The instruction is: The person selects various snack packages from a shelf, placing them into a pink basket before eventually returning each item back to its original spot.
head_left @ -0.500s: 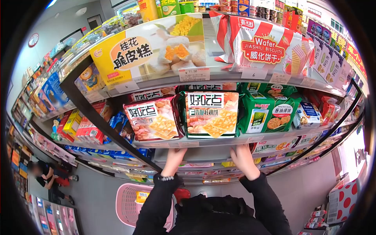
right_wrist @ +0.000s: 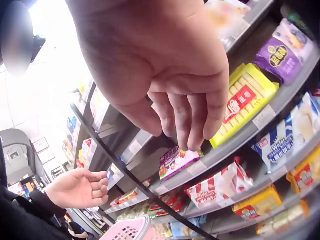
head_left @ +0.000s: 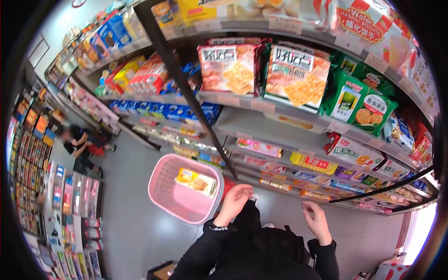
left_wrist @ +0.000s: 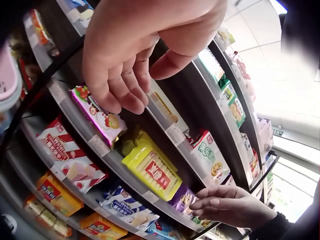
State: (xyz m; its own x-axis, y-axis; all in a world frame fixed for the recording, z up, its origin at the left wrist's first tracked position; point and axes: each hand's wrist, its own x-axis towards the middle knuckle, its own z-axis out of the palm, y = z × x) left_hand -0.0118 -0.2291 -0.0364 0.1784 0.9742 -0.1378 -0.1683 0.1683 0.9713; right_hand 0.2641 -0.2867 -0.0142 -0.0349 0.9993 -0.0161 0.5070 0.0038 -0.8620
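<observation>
Both hands hang in front of the body with loosely bent fingers and hold nothing. In the head view the left hand (head_left: 235, 201) is just right of a pink basket (head_left: 161, 205), in which a yellow and white biscuit pack (head_left: 197, 182) lies. The right hand (head_left: 316, 219) is apart from the shelves, lower right of the left one. Two red-and-cream biscuit packs, one on the left (head_left: 228, 70) and one on the right (head_left: 297, 77), stand on the shelf above, beside a green cracker pack (head_left: 358, 103). A yellow biscuit-stick pack (left_wrist: 152, 167) sits lower, beyond the fingers in the left wrist view.
A black shelf post (head_left: 186, 88) slants across the rack left of the biscuits. Farther left, a person in black (head_left: 79, 144) sits in the aisle. Grey floor (head_left: 135, 200) surrounds the basket, and more stocked shelves (head_left: 74, 196) line the far left.
Both hands have come down and back from the shelf edge under the biscuit packs. The head view has turned left and downward, so the basket shows fully.
</observation>
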